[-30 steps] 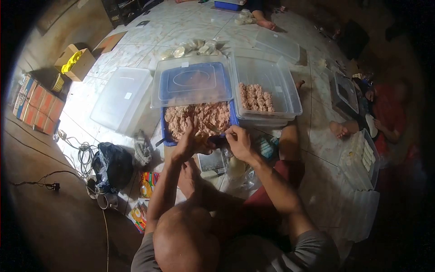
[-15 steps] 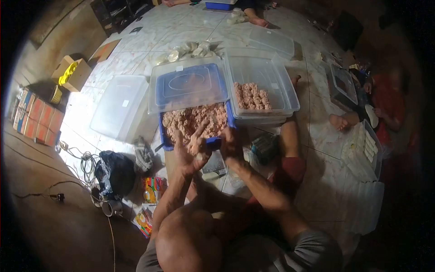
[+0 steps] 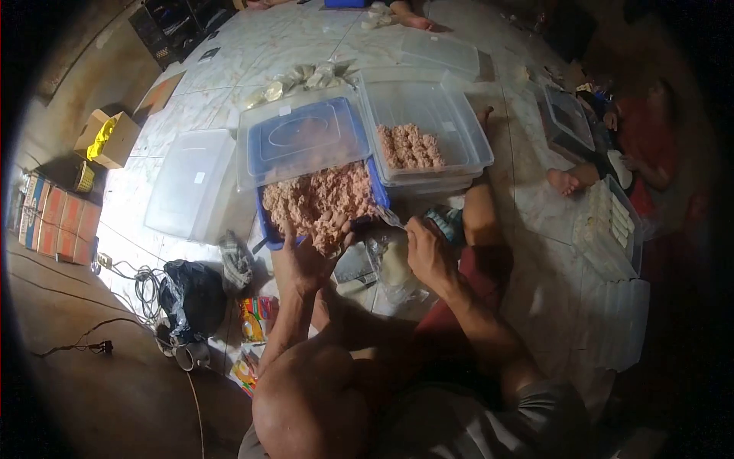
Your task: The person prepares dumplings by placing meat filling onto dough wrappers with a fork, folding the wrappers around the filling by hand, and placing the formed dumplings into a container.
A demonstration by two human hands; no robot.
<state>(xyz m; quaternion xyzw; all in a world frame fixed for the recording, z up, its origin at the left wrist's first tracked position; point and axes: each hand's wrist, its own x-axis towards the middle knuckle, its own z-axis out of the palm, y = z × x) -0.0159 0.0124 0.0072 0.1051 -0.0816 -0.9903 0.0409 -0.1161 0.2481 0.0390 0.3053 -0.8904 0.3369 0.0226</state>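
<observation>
My left hand (image 3: 300, 264) is at the front edge of a blue tub (image 3: 266, 229), palm up and fingers curled around a lump of pinkish minced mixture (image 3: 327, 242). More of the same minced mixture (image 3: 317, 197) fills the tub behind it. To the right of the tub, my right hand (image 3: 430, 252) is closed on a slim metal utensil (image 3: 390, 217); whether it is a spoon or a fork I cannot tell. The utensil's head points toward the tub's right front corner. A clear lid with a blue panel (image 3: 302, 138) covers the tub's far part.
Shaped lumps (image 3: 410, 147) sit in a clear box (image 3: 478, 153) right of the tub. Another clear container (image 3: 187, 183) stands left. A black bag (image 3: 187, 294) and cables lie at the left. A person (image 3: 646, 145) sits at the right beside a box of white pieces (image 3: 612, 245).
My right hand has moved right, away from my left hand, and the metal utensil now shows in it. My left hand has dropped slightly, its fingers more curled around the lump.
</observation>
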